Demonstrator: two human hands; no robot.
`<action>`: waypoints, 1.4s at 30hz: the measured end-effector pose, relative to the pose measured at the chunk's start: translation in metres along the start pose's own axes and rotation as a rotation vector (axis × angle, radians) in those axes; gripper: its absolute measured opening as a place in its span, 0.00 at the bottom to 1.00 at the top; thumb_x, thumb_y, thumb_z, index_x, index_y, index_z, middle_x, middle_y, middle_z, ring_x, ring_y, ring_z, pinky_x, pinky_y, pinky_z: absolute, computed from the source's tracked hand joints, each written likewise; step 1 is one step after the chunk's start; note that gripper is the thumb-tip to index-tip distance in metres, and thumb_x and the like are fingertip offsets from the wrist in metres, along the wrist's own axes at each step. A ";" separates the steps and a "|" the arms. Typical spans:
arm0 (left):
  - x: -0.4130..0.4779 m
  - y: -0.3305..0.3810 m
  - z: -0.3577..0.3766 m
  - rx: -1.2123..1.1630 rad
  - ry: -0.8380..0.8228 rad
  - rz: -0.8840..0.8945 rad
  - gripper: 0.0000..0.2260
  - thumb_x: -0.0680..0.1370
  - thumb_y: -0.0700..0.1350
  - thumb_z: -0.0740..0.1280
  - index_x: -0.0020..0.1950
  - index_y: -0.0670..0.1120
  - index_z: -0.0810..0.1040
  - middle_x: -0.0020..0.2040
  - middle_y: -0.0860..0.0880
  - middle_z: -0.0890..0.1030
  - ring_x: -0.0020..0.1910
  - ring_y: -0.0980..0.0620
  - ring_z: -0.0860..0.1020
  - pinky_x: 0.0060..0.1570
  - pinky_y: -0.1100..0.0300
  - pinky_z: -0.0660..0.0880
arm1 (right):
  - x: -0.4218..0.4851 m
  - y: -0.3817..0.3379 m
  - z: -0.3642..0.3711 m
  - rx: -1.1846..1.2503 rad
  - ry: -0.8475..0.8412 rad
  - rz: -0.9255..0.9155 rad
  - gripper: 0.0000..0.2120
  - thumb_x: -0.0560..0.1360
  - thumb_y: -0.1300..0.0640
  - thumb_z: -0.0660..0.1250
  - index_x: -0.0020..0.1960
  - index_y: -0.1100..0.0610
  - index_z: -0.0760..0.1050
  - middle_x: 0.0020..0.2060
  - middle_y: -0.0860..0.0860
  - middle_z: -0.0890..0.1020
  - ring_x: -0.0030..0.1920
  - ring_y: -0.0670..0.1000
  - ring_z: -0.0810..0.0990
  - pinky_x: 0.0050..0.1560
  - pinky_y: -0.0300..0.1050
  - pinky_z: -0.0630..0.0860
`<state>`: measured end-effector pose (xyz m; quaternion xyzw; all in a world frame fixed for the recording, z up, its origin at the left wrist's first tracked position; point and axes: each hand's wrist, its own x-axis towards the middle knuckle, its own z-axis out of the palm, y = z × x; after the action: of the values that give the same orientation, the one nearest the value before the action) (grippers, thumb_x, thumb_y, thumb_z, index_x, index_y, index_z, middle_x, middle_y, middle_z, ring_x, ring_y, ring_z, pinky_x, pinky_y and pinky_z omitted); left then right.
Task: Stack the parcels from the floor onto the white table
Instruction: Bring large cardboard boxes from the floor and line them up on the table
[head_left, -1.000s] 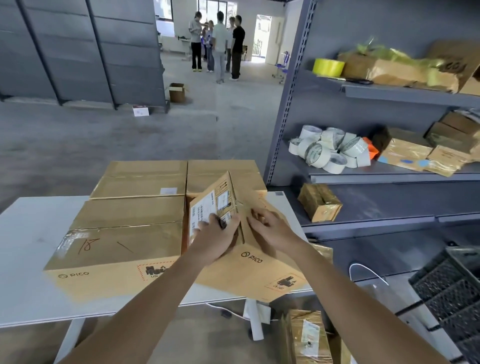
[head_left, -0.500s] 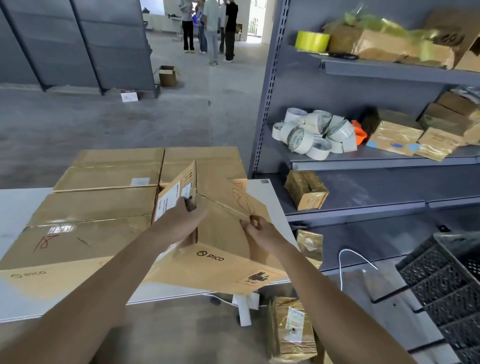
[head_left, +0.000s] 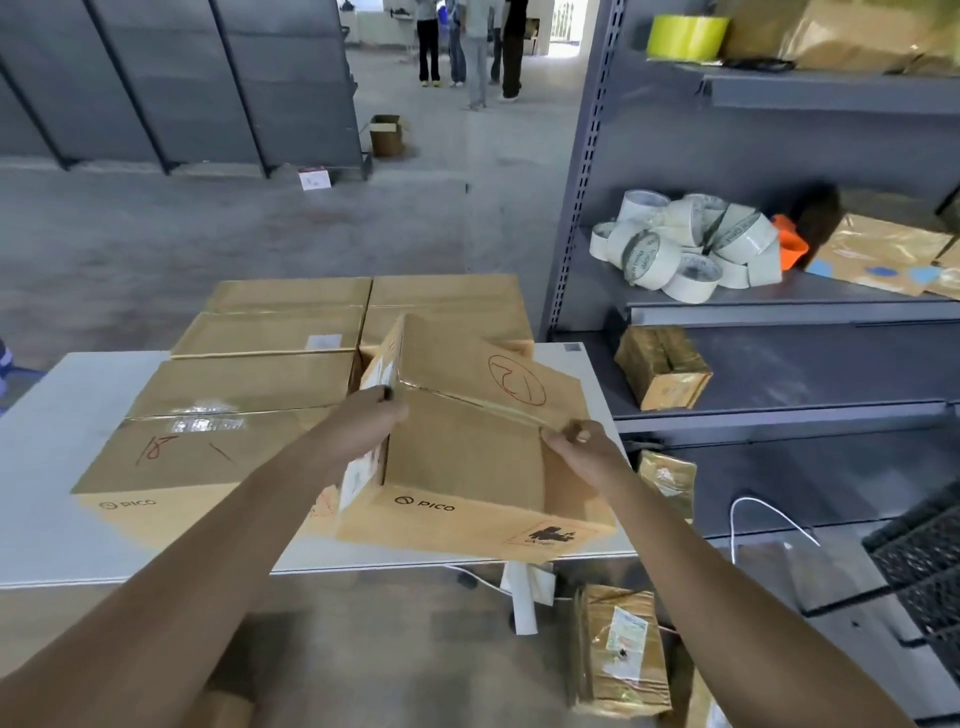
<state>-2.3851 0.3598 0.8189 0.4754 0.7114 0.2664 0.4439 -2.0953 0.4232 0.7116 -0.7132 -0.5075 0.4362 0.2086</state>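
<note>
A brown cardboard parcel (head_left: 467, 457) marked PICO, with a red circled number on top, lies tilted at the right front of the white table (head_left: 62, 415). My left hand (head_left: 363, 421) grips its upper left corner by the label side. My right hand (head_left: 582, 447) holds its right top edge. Beside it on the left lies another PICO parcel (head_left: 208, 452), and behind that stand several more parcels (head_left: 270, 332) in rows. On the floor under the table's right end stands a taped parcel (head_left: 621, 649).
A grey metal shelf unit (head_left: 779, 364) rises close on the right, holding tape rolls (head_left: 685, 244), a small box (head_left: 662, 366) and wrapped packages. A black crate (head_left: 924, 561) sits at the lower right. Several people (head_left: 467, 47) stand far back on the concrete floor.
The held parcel has tipped from standing on edge down toward flat, settling at the table's right front. My hands shifted apart to its corners. The camera has tilted downward.
</note>
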 end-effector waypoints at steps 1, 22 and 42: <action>0.004 -0.006 0.001 -0.022 0.003 -0.018 0.12 0.71 0.45 0.61 0.54 0.49 0.76 0.53 0.48 0.78 0.50 0.49 0.76 0.47 0.53 0.74 | 0.001 -0.002 -0.004 0.000 0.025 -0.013 0.26 0.67 0.33 0.69 0.59 0.44 0.68 0.51 0.46 0.76 0.51 0.50 0.76 0.47 0.46 0.73; 0.055 -0.076 -0.007 0.818 0.127 -0.019 0.30 0.75 0.60 0.58 0.74 0.53 0.57 0.76 0.48 0.56 0.75 0.42 0.52 0.68 0.39 0.57 | 0.004 -0.007 0.013 -0.180 -0.031 -0.087 0.35 0.78 0.47 0.65 0.77 0.43 0.49 0.65 0.48 0.73 0.48 0.51 0.75 0.33 0.42 0.72; 0.056 -0.136 -0.027 1.291 0.090 0.343 0.41 0.76 0.48 0.67 0.77 0.55 0.40 0.77 0.58 0.42 0.70 0.44 0.59 0.59 0.49 0.70 | -0.017 -0.020 0.041 -1.013 -0.066 -0.418 0.39 0.74 0.35 0.64 0.77 0.39 0.46 0.78 0.51 0.46 0.74 0.62 0.53 0.68 0.61 0.65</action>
<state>-2.4774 0.3569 0.7013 0.7403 0.6602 -0.1266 -0.0084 -2.1423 0.4102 0.7116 -0.5942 -0.7913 0.1087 -0.0947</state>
